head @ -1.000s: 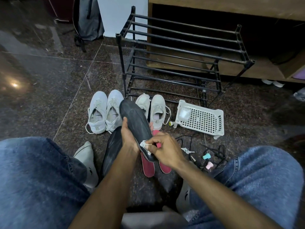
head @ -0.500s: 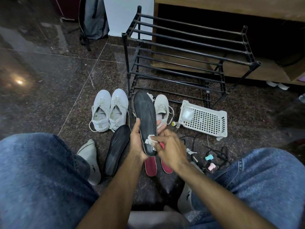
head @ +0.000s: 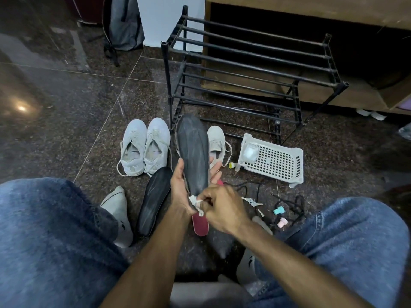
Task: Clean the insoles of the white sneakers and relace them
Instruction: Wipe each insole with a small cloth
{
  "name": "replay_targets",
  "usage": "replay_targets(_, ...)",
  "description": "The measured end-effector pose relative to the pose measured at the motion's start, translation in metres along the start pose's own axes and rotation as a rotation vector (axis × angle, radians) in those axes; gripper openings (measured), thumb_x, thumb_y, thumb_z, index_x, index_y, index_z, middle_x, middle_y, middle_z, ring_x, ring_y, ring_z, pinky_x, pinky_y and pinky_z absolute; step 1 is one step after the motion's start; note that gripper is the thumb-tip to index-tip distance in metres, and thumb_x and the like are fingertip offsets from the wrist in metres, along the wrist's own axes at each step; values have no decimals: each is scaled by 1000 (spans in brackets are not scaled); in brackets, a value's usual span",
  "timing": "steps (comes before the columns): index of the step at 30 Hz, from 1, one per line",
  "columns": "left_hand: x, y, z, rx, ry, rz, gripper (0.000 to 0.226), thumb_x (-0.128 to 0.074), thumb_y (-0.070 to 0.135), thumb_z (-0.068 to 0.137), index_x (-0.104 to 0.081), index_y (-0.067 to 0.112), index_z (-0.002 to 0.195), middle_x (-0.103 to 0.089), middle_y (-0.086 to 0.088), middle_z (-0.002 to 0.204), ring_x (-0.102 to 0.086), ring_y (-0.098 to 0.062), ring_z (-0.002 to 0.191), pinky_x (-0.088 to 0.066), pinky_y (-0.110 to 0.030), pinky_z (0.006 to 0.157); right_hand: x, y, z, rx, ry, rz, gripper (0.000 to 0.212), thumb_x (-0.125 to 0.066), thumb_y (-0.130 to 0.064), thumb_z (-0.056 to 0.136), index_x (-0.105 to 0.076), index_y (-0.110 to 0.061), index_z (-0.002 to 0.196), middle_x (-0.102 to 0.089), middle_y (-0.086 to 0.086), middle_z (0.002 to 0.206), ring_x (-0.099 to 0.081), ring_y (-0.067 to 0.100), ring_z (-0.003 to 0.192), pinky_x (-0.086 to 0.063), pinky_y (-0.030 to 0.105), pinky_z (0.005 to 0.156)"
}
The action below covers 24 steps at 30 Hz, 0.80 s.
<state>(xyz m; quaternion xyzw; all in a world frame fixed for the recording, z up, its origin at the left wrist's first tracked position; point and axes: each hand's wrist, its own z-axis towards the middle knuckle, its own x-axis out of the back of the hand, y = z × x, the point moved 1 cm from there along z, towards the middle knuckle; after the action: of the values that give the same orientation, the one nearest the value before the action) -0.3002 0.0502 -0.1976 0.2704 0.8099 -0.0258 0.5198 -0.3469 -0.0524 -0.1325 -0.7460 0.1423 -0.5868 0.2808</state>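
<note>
My left hand [head: 180, 189] grips a dark grey insole [head: 193, 152] by its lower half, toe end pointing up and away. My right hand [head: 223, 206] pinches a small white wipe [head: 196, 202] against the insole's heel end. A second dark insole [head: 154, 200] lies on the floor to the left. Red insoles [head: 200, 223] lie under my hands, mostly hidden. One pair of white sneakers [head: 144, 146] stands on the floor at left. Another white sneaker [head: 216, 141] shows behind the held insole; its mate is hidden.
A black metal shoe rack [head: 249, 70] stands behind the sneakers. A white perforated basket [head: 272, 160] lies at right, with black laces [head: 289, 202] and small coloured caps [head: 279, 211] near it. My jeans-clad knees frame both sides. A grey backpack [head: 124, 23] leans far left.
The wipe in my right hand has slid down the insole toward the heel end. The insole's toe has swung from leaning left to more upright, and my left hand still grips it.
</note>
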Motion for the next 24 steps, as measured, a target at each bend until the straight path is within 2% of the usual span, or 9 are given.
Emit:
replay_targets(2, -1, -4, 1, 37, -4, 20, 68, -40, 59, 92, -67, 2, 117, -67, -17, 119, -59, -30, 120, -35, -43, 112, 4, 6, 10, -7, 41, -49, 16, -65, -20, 88, -74, -22, 101, -69, -5, 106, -64, 19, 94, -52, 35, 87)
replay_targets(5, -10, -15, 0, 121, -20, 46, 71, -45, 59, 89, -52, 7, 137, -61, -14, 126, -52, -27, 127, -31, -41, 116, 14, 9, 32, -72, 118, -133, 20, -59, -20, 91, -72, -20, 107, -67, -1, 109, -62, 23, 99, -48, 32, 85)
replay_targets(8, -12, -7, 1, 41, -9, 8, 69, -38, 59, 92, -58, 2, 127, -64, -21, 122, -63, -30, 112, -45, -42, 105, 3, 3, 27, -93, 151, -59, 19, -62, -18, 86, -74, -19, 101, -70, 1, 104, -64, 26, 92, -51, 30, 83)
replay_targets(10, -9, 3, 4, -34, -11, -43, 70, -36, 57, 94, -58, -1, 125, -58, -25, 131, -61, -32, 117, -48, -44, 100, -8, 0, 8, -80, 118, 32, 18, -64, -16, 83, -76, -18, 96, -72, 1, 99, -66, 24, 85, -53, 34, 82)
replay_targets(12, -5, 4, 6, -32, -9, -62, 71, -39, 57, 94, -61, -4, 123, -52, -26, 137, -60, -33, 118, -48, -44, 100, -9, 4, 3, -92, 103, 54, 17, -64, -16, 83, -76, -19, 95, -73, 0, 99, -67, 23, 85, -54, 35, 82)
replay_targets(17, -9, -9, 4, 37, 2, 72, 73, -34, 59, 94, -73, -2, 103, -68, -21, 113, -68, -28, 100, -48, -42, 98, 6, 7, 36, -106, 150, -109, 20, -59, -18, 86, -73, -17, 100, -69, 6, 104, -64, 29, 93, -51, 34, 82)
replay_targets(19, -9, -4, 6, 32, -6, 24, 72, -36, 58, 94, -70, -3, 110, -66, -22, 118, -65, -29, 109, -49, -44, 100, 1, 5, 32, -115, 141, -51, 19, -60, -17, 85, -75, -18, 97, -71, 5, 99, -66, 28, 88, -53, 35, 82)
replay_targets(22, -4, 8, 8, -48, -16, -52, 70, -39, 54, 95, -52, -3, 132, -57, -25, 132, -54, -31, 125, -43, -43, 103, -14, 8, 10, -122, 107, 91, 15, -64, -15, 81, -77, -17, 89, -74, 1, 91, -68, 23, 80, -55, 35, 80)
replay_targets(24, -2, 4, 7, -59, -14, -39, 73, -40, 54, 94, -48, -5, 137, -52, -24, 138, -57, -30, 122, -42, -39, 103, -13, 13, 9, -131, 106, 58, 16, -64, -16, 82, -77, -18, 91, -73, 0, 96, -67, 23, 84, -54, 35, 81)
